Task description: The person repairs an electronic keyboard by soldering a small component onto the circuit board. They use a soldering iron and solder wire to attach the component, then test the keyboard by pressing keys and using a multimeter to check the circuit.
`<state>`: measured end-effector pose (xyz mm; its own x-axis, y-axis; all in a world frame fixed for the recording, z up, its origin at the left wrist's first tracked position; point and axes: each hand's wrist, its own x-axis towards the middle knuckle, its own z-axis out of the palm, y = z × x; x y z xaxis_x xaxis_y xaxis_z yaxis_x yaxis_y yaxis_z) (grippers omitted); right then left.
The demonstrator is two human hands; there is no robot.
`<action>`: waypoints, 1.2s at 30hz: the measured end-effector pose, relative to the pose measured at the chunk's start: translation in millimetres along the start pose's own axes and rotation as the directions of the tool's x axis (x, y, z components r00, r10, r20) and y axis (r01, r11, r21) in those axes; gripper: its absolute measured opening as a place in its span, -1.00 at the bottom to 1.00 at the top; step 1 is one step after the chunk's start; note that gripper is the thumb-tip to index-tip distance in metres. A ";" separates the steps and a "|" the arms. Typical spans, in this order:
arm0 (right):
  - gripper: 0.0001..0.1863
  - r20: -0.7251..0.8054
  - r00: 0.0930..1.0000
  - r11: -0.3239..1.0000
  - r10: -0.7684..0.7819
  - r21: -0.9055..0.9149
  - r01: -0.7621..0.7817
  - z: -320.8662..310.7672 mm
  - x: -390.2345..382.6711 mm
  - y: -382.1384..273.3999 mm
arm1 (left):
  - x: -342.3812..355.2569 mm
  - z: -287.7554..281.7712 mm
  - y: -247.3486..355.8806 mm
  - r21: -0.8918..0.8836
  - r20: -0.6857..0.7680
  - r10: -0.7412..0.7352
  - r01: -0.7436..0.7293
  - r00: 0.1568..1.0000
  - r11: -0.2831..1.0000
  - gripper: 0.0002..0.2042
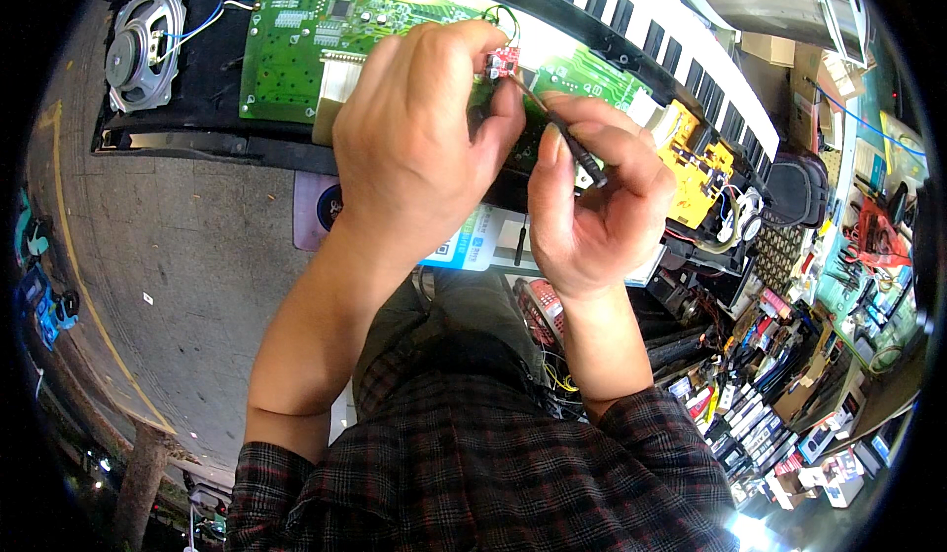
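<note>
An opened electronic keyboard (pixel 631 19) lies across the top of the view with its green circuit boards (pixel 286 59) exposed. My left hand (pixel 424 138) pinches a small red module (pixel 503 63) with thin green wires between thumb and forefinger, above the main board. My right hand (pixel 597 197) grips a small black screwdriver (pixel 577 147), its thin shaft angled up-left to the red module; whether the tip touches is too small to tell. A yellow board (pixel 695 162) sits inside the keyboard beyond my right hand, and a speaker (pixel 138 49) lies at the left.
A second small screwdriver (pixel 521 241) and a blue-white card (pixel 464 251) lie below the keyboard. Dark grey pavement (pixel 197 286) spreads at the left. Crowded tools, boxes and parts (pixel 779 384) fill the right side, with a red bag (pixel 873 231) among them.
</note>
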<state>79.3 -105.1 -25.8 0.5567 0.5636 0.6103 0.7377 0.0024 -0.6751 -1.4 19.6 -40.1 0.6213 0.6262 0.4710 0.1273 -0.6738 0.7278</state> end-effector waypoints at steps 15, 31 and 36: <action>-0.61 0.026 0.995 0.990 -0.093 -0.103 0.096 0.3 5.3 0.7 | -0.1 0.3 -0.6 0.046 -0.014 0.028 -0.028 0.999 0.999 -0.62; -0.59 0.045 0.991 0.983 -0.126 -0.131 0.131 1.7 8.1 1.1 | -0.8 -0.5 0.3 0.014 0.003 -0.008 0.008 1.000 1.000 -0.62; -0.59 0.053 0.991 0.982 -0.127 -0.136 0.133 1.3 9.1 -0.1 | -0.8 0.0 -0.1 0.007 -0.004 -0.003 0.003 1.000 1.000 -0.62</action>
<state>83.7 -98.9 -20.8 0.4377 0.6020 0.6678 0.8502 -0.0356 -0.5252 -2.0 19.2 -40.6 0.6177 0.6301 0.4705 0.1352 -0.6746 0.7257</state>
